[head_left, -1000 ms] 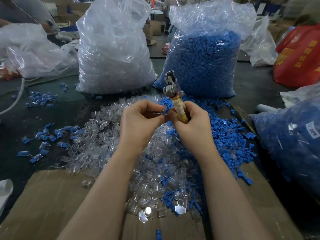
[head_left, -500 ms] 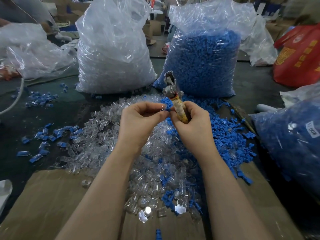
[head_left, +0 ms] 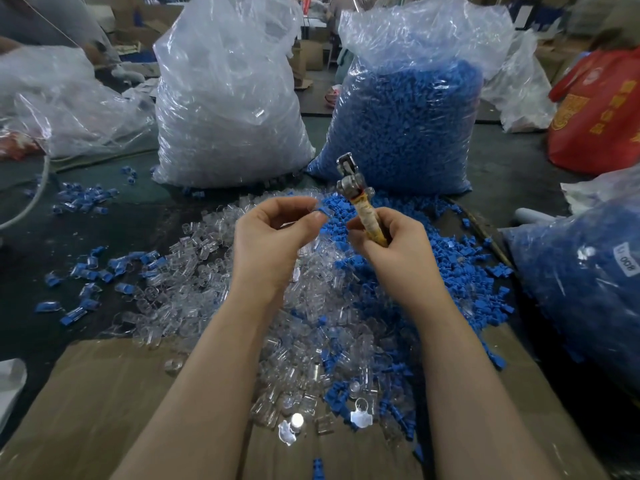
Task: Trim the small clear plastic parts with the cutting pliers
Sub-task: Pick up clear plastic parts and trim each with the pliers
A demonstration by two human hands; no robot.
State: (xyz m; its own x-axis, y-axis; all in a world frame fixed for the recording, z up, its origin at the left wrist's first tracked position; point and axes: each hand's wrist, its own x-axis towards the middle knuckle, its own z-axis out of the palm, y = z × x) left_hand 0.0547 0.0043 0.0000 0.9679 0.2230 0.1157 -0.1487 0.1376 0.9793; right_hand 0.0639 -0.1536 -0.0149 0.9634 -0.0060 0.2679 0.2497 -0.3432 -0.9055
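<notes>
The light is soft and rather dim, and the dark green tabletop [head_left: 502,174] stays murky. White glare sits on the tall clear plastic bag [head_left: 228,95] at upper centre and on small shiny clear plastic pieces [head_left: 294,424] at lower centre. The frame edges bend outward, and the upper corners look blurred.

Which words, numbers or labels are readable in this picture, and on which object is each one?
"800", seen turned on its side, on a white label stuck on the bag of blue parts at the right.
Yellow characters on the red bag: too blurred to read.
Nothing is readable on the pliers or the other bags.
</notes>
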